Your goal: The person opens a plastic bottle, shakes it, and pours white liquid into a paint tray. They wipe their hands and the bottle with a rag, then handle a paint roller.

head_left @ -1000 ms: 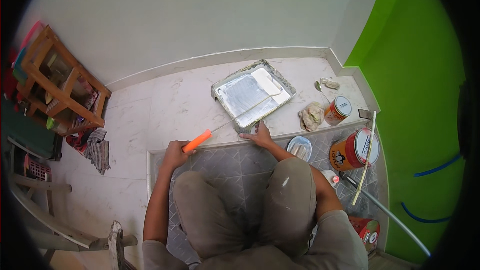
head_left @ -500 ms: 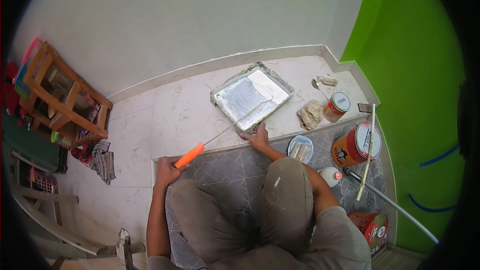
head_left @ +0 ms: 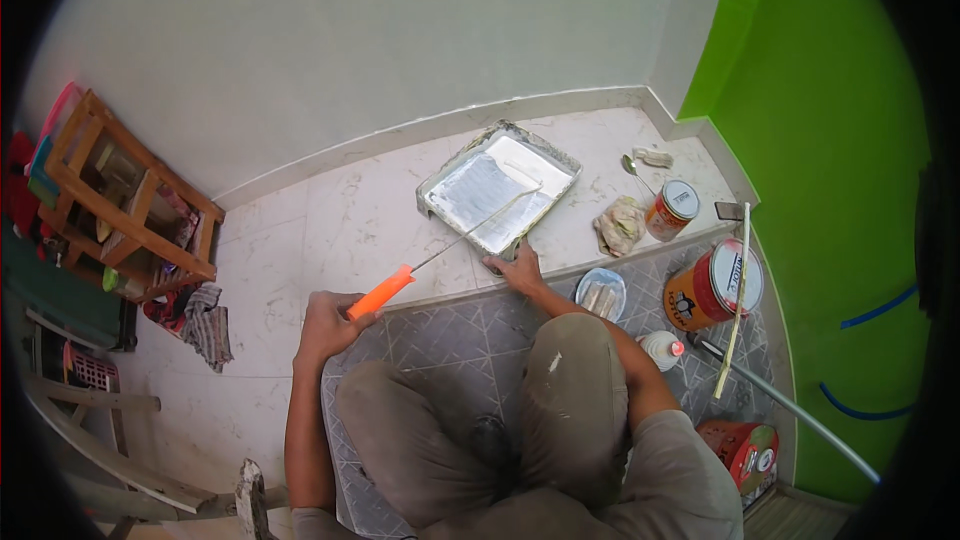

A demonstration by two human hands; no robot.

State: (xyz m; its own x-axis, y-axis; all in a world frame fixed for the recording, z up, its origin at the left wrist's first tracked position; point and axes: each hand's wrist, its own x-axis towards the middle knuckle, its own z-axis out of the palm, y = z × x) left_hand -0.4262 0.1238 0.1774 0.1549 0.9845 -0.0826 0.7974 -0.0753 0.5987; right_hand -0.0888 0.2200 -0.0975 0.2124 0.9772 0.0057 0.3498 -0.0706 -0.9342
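Note:
My left hand (head_left: 328, 324) is closed round the orange handle of a paint roller (head_left: 386, 292). From the handle its thin wire frame slants up to the right, over a paint tray (head_left: 428, 202) on the pale tiled ledge. White paint coats the tray's inside, and the roller's white sleeve is hard to tell from it near the far right side. My right hand (head_left: 520, 268) grips the near edge of the tray, with the fingertips partly hidden at its rim.
Right of the tray are a crumpled rag (head_left: 620, 226), a small paint can (head_left: 671, 212) and a spoon (head_left: 630, 166). Lower down sit a blue dish (head_left: 617, 284), a white bottle (head_left: 660, 350) and a large paint bucket (head_left: 697, 292) with a stick across it. A wooden stool (head_left: 130, 202) stands left.
My left hand has shifted a little up, with the roller's handle tilting and moving slightly right. The tray has slid slightly left and up, my right hand still on it.

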